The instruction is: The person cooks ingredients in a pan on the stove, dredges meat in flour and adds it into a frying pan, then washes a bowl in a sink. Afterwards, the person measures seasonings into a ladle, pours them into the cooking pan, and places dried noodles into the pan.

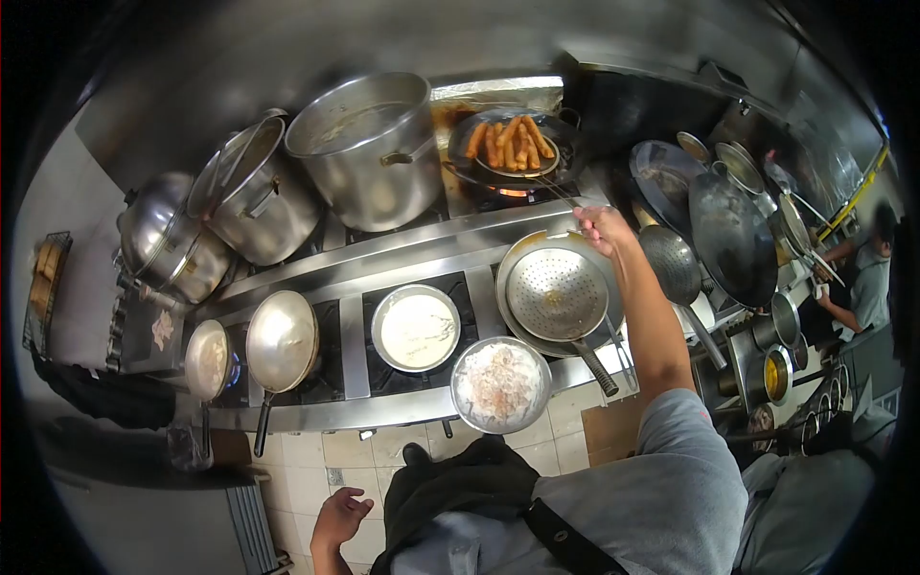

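My right hand (602,230) is closed around the thin handle of a skimmer (565,195), reaching toward the back burner. Golden-brown fried sticks (514,144) are heaped on the skimmer's head, above a dark wok (468,129) with flame glowing beneath. Down by my left side, my left hand (343,517) hangs with nothing in it, thumb and fingers apart. In front of me are a metal bowl of white flour-like powder (500,385), a bowl of pale batter (416,328) and a perforated ladle (556,292) resting on a larger pan.
Tall stockpots (369,172) line the back left of the stove. Two frying pans (281,340) sit at the front left, one over a blue flame. More woks (733,240) and another perforated ladle (669,264) lie to the right. Another person (870,283) stands at the far right.
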Demonstrator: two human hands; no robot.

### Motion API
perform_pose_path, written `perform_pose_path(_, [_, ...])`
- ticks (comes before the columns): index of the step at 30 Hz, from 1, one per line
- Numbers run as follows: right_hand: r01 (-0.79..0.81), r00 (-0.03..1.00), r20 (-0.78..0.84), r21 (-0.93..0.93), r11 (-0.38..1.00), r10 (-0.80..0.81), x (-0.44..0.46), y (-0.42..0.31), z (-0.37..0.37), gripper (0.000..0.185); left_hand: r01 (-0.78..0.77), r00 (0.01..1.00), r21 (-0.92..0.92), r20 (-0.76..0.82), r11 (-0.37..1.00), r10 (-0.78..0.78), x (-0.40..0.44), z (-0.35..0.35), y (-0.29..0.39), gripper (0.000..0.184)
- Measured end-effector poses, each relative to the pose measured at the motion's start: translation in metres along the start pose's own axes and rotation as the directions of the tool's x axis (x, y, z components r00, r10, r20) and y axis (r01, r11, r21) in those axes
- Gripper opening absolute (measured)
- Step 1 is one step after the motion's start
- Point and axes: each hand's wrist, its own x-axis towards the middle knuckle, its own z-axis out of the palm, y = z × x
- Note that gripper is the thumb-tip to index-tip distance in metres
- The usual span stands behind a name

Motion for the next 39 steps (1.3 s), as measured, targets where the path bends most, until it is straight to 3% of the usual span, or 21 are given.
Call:
perform_pose_path(8, [0.085,0.994,-0.067,-0.001,0.996,-0.085,-0.043,-0.009,0.004,0.012,-0.006,1.000,0.046,0.022,0.999,0.005,0.003,-0.012,0.003,0.042])
perform_pose_path(16, [0.170,0.969,-0.168,-0.087,0.982,-0.183,-0.142,0.005,0.015,0.018,-0.175,0.981,0.033,0.097,0.984,0.171,0.036,-0.040,-0.028,0.039])
perform_pose_path(25, [0.056,0.918,-0.375,-0.210,0.976,-0.133,-0.300,0.071,0.089,0.025,-0.286,0.940,0.061,0.209,0.956,0.268,0.046,-0.101,-0.074,0.028])
perform_pose_path(28, [0.075,0.888,-0.440,-0.156,0.985,-0.137,-0.314,0.124,0.095,0.029,-0.323,0.928,0.098,0.227,0.941,0.294,0.054,-0.120,-0.102,0.030])
perform_pose_path(33, [-0.042,0.876,-0.479,-0.197,0.979,-0.059,-0.317,0.183,0.111,0.034,-0.329,0.911,0.148,0.310,0.933,0.272,0.057,-0.143,-0.116,0.037])
perform_pose_path(35, [-0.046,0.895,-0.446,-0.092,0.995,0.000,-0.304,0.213,0.100,0.030,-0.369,0.897,0.171,0.322,0.914,0.302,0.065,-0.140,-0.125,0.037])
perform_pose_path(37, [-0.114,0.855,-0.519,-0.166,0.980,0.011,-0.303,0.216,0.107,0.028,-0.348,0.868,0.082,0.406,0.934,0.287,0.074,-0.133,-0.131,0.039])
perform_pose_path(39, [-0.147,0.801,-0.599,-0.194,0.970,0.001,-0.302,0.214,0.107,0.025,-0.342,0.858,0.104,0.440,0.934,0.265,0.077,-0.124,-0.126,0.039])
